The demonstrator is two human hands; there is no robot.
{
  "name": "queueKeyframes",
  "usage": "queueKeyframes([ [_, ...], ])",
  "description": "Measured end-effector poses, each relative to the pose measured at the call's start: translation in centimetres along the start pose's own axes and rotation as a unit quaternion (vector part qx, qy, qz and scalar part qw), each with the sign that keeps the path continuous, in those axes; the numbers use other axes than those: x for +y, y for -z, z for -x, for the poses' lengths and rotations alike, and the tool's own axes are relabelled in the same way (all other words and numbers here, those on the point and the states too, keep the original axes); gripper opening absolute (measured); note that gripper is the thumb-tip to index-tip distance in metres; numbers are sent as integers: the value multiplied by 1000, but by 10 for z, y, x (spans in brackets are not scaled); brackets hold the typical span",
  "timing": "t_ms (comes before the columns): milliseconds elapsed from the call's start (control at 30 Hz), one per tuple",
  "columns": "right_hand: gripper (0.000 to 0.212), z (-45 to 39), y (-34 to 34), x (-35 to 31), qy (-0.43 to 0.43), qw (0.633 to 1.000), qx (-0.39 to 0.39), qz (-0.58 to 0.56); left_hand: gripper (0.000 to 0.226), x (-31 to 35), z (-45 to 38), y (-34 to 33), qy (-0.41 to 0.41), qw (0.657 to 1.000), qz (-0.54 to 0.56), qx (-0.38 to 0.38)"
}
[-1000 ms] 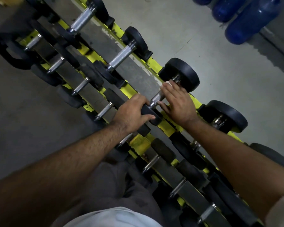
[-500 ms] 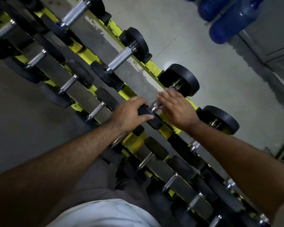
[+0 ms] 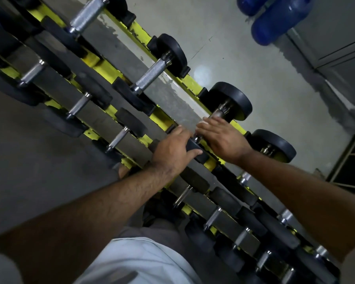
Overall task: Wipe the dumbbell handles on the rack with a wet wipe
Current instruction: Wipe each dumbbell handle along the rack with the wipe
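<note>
White wet wipe pressed on dumbbell handle under my right hand fingers, left hand gripping the near head to steady it.

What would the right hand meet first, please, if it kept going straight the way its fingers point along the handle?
The right hand points up the dumbbell handle towards its far black weight head, so it would probably meet that head first. Depth is hard to judge from this one view.
</note>
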State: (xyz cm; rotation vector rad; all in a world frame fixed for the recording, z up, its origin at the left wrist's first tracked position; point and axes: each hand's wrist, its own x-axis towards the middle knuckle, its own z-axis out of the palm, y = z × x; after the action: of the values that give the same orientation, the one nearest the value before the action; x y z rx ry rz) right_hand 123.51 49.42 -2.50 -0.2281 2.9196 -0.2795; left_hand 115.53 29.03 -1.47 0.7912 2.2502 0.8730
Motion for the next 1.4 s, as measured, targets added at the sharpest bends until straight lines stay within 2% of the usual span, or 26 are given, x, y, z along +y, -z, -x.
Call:
queueKeyframes([
  [67, 39, 1, 6, 1, -60, 998, 5, 3, 53, 1, 2, -4, -6, 1000, -5, 3],
  [100, 41, 1, 3, -5, -59, 998, -3, 4, 54, 1, 2, -5, -9, 1000, -5, 4],
  [200, 48, 5, -5, -17, 16, 999, -51, -6, 56, 3, 3, -5, -8, 1000, -8, -2],
  [233, 46, 2, 0, -11, -2, 999, -50, -1, 57, 4, 3, -4, -8, 1000, -13, -5],
  [333, 45, -6, 17, -3, -156, 987, -25, 21, 60, 3, 2, -1, -7, 999, -31, -17],
  [367, 49, -7, 15, -10, -158, 986, -36, 23, 61, 3, 1, 0, -5, 999, -36, -18],
  [467, 54, -3, 5, -22, -69, 994, -81, 8, 63, 4, 3, 0, -8, 999, -45, -19],
  [600, 54, -11, 22, -8, -223, 972, -58, 36, 64, 7, 6, -1, -19, 998, -60, -19],
  [733, 57, -6, 9, -22, -150, 982, -102, 41, 62, 5, 5, -1, -20, 997, -64, -30],
  [867, 55, -21, 24, -15, -231, 966, -93, 69, 62, 7, 5, -2, -23, 997, -73, -30],
  [967, 52, -22, 22, -17, -165, 978, -111, 68, 61, 9, 7, -1, -23, 997, -74, -27],
  [1100, 48, -27, 30, -13, -202, 971, -111, 58, 59, 10, 6, 0, -24, 997, -68, -31],
  [1200, 46, -22, 22, -26, -107, 987, -118, 33, 60, 10, 6, -1, -24, 997, -72, -28],
  [1233, 47, -22, 26, -22, -110, 986, -122, 32, 61, 10, 7, -1, -24, 997, -75, -29],
  [1333, 51, -24, 33, -11, -199, 974, -95, 46, 62, 10, 6, -1, -27, 996, -77, -27],
  [1400, 41, -22, 23, -21, -142, 984, -105, 32, 62, 10, 6, -1, -26, 997, -73, -29],
])
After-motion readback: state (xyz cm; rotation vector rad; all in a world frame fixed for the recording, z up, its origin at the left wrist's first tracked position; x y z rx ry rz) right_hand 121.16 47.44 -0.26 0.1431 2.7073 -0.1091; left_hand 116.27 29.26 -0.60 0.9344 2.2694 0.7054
